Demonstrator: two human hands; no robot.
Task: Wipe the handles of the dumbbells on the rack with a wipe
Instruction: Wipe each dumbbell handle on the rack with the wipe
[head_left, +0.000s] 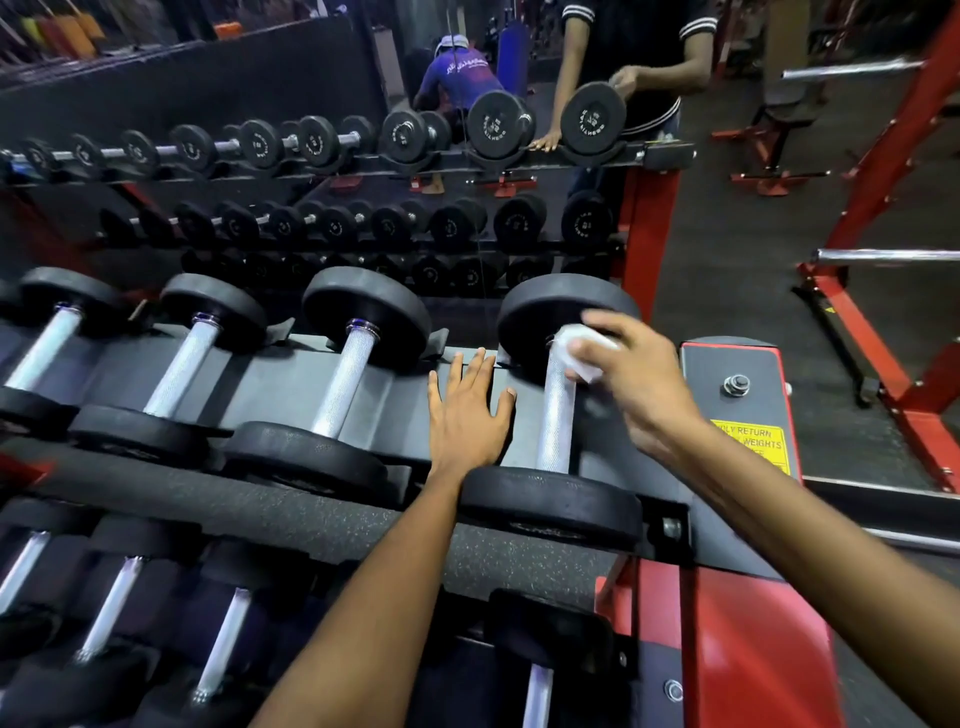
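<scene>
Head: two hands (524, 395), one wipe (582, 348)

Rack (395, 364) w/ dumbbells (348, 374), left hand (467, 410)

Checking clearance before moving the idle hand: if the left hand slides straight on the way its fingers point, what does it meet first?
The left hand lies flat on the rack shelf, fingers pointing away from the person. Straight on, it would likely reach the shelf's far edge, between two dumbbell far-end weights; depth is unclear.

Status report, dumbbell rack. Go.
Right hand holds wipe on far end of rightmost dumbbell handle. Left hand flat on rack tray. Nothing blocking.
</scene>
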